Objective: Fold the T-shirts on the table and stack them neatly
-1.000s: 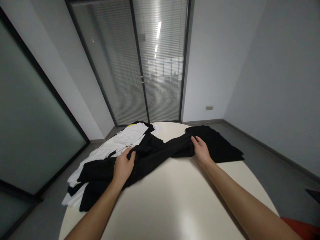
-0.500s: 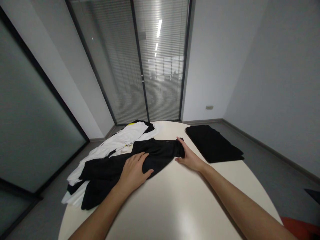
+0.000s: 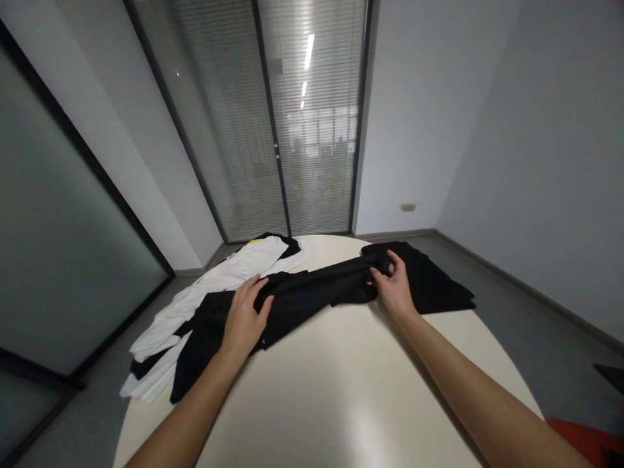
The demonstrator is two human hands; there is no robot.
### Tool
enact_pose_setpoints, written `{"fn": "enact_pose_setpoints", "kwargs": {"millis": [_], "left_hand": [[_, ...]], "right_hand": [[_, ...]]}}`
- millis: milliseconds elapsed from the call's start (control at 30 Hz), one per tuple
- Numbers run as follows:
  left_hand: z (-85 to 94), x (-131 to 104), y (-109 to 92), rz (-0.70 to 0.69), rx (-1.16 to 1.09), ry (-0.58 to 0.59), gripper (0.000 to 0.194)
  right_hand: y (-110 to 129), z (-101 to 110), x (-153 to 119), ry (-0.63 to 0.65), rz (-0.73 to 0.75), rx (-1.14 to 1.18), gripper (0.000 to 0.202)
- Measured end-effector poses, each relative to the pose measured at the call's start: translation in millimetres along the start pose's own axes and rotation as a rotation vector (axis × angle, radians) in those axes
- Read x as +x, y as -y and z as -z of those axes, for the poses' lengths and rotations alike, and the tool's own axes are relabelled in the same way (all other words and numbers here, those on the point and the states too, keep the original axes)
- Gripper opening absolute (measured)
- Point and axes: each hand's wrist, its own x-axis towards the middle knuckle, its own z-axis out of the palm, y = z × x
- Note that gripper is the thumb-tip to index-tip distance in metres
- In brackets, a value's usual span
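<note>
A black garment (image 3: 307, 296) stretches across the table from left to right; its exact kind I cannot make out. My right hand (image 3: 397, 289) pinches its right end, which is lifted a little beside the folded black stack. On the garment's left part rests my left hand (image 3: 246, 315), thumb and fingers apart, pressing on the cloth. Behind and left of it lies a heap of white clothes (image 3: 244, 263) with some black pieces among them. At the right sits a neatly folded black cloth stack (image 3: 439, 283), partly behind my right hand.
Everything lies on a round cream table (image 3: 312, 396), whose curved edge runs along both sides. Past it are a glass door with blinds (image 3: 316, 175) and pale walls. A red object (image 3: 580, 439) shows at the lower right.
My right hand has moved right and slightly up, drawing the garment's end toward the folded stack. My left hand has shifted slightly left, and the garment is more stretched out.
</note>
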Motion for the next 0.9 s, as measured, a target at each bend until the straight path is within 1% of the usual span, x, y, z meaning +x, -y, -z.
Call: {"fn": "enact_pose_setpoints", "kwargs": {"millis": [67, 100, 133, 233, 267, 300, 367, 433, 500, 533, 567, 633, 733, 800, 833, 900], "left_hand": [[1.6, -1, -5, -0.089, 0.088, 0.014, 0.037], [3.1, -2, -8, -0.145, 0.108, 0.052, 0.036], [5.0, -3, -11, -0.207, 0.112, 0.121, 0.035], [10.2, -5, -16, -0.371, 0.090, 0.426, 0.037], [10.7, -6, -15, -0.397, 0.081, 0.516, 0.039], [10.5, -7, -13, -0.401, 0.074, 0.576, 0.040], [7.9, -9, -6, -0.363, 0.058, 0.619, 0.037], [4.1, -11, 2, -0.285, 0.032, 0.597, 0.028], [0.7, -10, 7, -0.173, 0.011, 0.528, 0.027], [-0.5, -9, 9, -0.109, -0.005, 0.478, 0.027], [-1.5, -7, 10, -0.046, -0.029, 0.422, 0.028], [-2.5, -3, 12, 0.070, -0.099, 0.301, 0.030], [-1.3, 2, 16, 0.205, -0.168, 0.149, 0.032], [2.1, 4, 17, 0.247, -0.091, 0.097, 0.030], [4.3, 4, 16, 0.239, -0.016, 0.087, 0.028], [8.9, 3, 11, 0.156, 0.150, 0.106, 0.018]], "right_hand": [[-3, -1, -4, 0.050, 0.063, -0.066, 0.086], [-3, -2, -7, 0.095, 0.114, -0.138, 0.086], [-2, -3, -11, 0.151, 0.172, -0.237, 0.085], [6, -3, -24, 0.350, 0.327, -0.631, 0.068], [8, -3, -28, 0.424, 0.357, -0.758, 0.062], [11, -3, -32, 0.494, 0.373, -0.861, 0.059], [12, -3, -37, 0.611, 0.377, -0.983, 0.056], [12, -2, -38, 0.659, 0.380, -1.018, 0.043], [11, -3, -36, 0.634, 0.414, -1.023, 0.025], [12, -3, -34, 0.602, 0.438, -1.019, 0.020], [13, -3, -32, 0.562, 0.461, -1.008, 0.018], [17, -2, -27, 0.485, 0.494, -0.969, 0.021], [21, 0, -21, 0.372, 0.490, -0.926, 0.028], [23, 2, -19, 0.300, 0.465, -0.943, 0.028], [23, 3, -19, 0.267, 0.453, -0.958, 0.027], [23, 3, -20, 0.230, 0.449, -0.977, 0.030]]}}
